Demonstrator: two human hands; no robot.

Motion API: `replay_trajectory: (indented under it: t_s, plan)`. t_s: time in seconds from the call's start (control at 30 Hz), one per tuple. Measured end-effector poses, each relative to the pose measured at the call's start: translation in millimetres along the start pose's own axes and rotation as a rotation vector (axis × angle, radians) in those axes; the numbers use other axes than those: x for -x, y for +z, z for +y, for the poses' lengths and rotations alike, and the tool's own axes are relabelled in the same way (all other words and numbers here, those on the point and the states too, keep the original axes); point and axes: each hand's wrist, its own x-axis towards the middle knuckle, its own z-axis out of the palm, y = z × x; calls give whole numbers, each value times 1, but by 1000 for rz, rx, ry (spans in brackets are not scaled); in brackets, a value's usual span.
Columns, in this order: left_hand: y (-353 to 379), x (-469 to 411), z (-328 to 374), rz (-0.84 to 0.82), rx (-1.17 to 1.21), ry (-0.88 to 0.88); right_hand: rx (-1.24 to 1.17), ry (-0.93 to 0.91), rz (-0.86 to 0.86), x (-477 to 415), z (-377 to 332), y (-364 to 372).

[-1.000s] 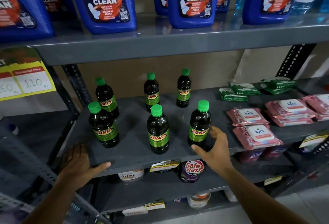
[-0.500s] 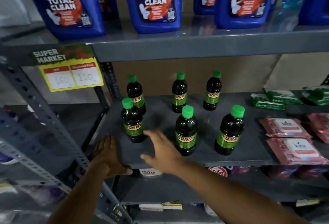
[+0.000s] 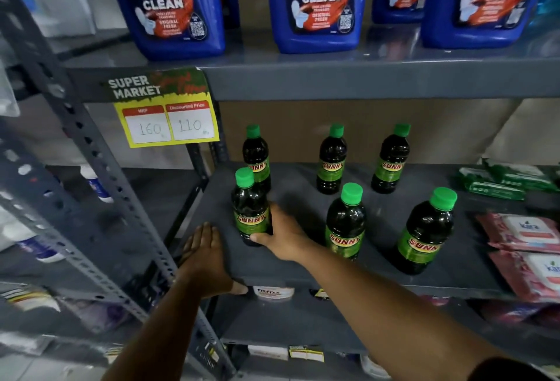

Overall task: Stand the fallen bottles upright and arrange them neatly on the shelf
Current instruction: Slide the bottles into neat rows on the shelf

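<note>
Several dark bottles with green caps and SUNNY labels stand upright on the grey shelf (image 3: 297, 268), in a back row and a front row. My right hand (image 3: 285, 236) is wrapped around the lower part of the front left bottle (image 3: 250, 208), thumb at its base. Close behind that bottle stands the back left bottle (image 3: 256, 154). The front middle bottle (image 3: 345, 223) and front right bottle (image 3: 425, 233) stand apart to the right. My left hand (image 3: 206, 259) lies flat on the shelf's front left corner, thumb under the edge.
Large blue 10X Total Clean jugs (image 3: 315, 4) fill the shelf above. A yellow price tag (image 3: 166, 123) hangs at its left end. Pink wipe packs (image 3: 527, 232) and green packs (image 3: 500, 180) lie at the right. A perforated grey upright (image 3: 100, 198) runs along the left.
My right hand moved left from the front right bottle, past the middle one, and closed on the front left bottle. The view shifted left. My left hand stayed on the shelf corner.
</note>
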Motion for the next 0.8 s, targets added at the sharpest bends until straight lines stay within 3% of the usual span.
replay_trajectory:
  t_s: [0.37, 0.8]
  plan:
    - [-6, 2, 1, -45, 1, -10, 38, -94, 4, 39, 3, 4]
    - [-8, 2, 1, -66, 41, -15, 65, -40, -11, 42, 0, 1]
